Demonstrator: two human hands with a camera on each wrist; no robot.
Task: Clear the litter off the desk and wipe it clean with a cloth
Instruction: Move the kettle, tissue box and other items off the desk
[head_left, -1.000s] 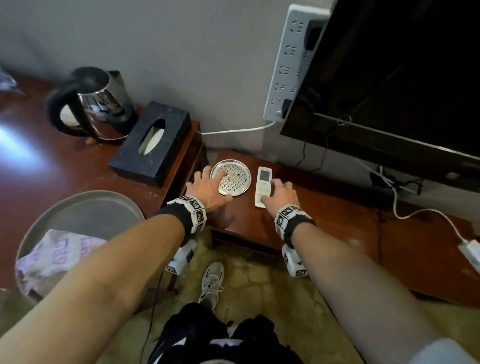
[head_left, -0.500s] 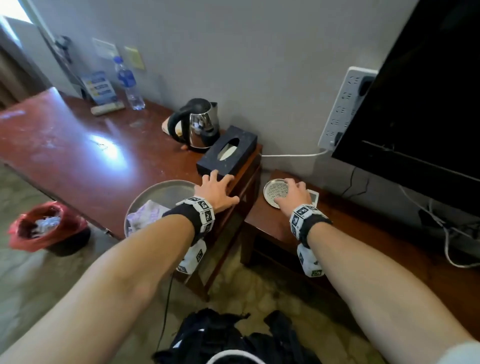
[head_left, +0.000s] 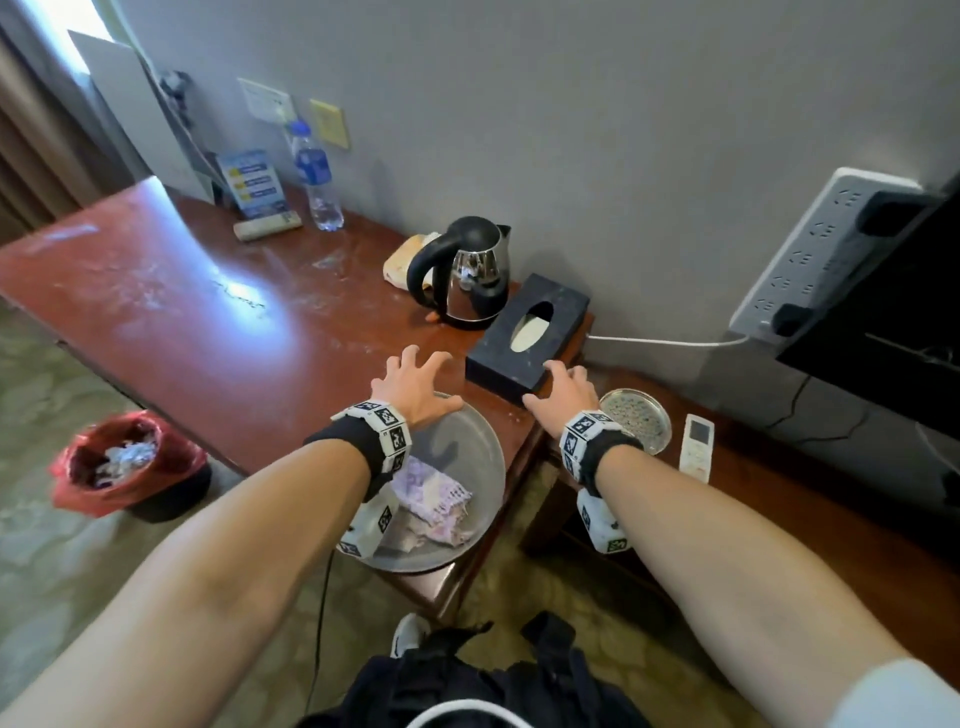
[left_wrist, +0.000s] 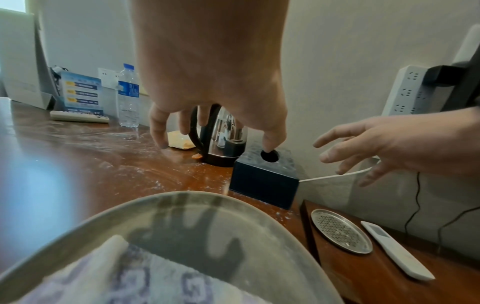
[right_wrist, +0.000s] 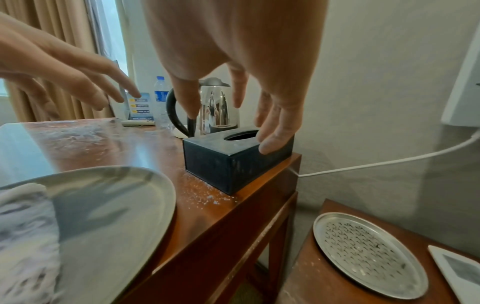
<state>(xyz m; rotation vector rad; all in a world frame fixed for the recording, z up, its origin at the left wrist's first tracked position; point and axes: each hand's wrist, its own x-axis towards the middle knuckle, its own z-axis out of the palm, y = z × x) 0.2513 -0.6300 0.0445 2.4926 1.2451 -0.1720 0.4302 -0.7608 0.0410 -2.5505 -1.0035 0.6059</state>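
Your desk (head_left: 218, 332) is a long reddish-brown wooden top running along the wall, glossy under the window glare and streaked with pale dust; loose white crumbs (right_wrist: 207, 197) lie scattered at its right end, near the front corner. Your cloth (head_left: 434, 501) is a crumpled white rag with a purple pattern, lying bunched inside the round grey basin (head_left: 483, 447) that sits on the desk's near right corner, partly overhanging the front edge. On the floor to your left stands the bin (head_left: 130, 467), lined with a red bag and holding crumpled litter.
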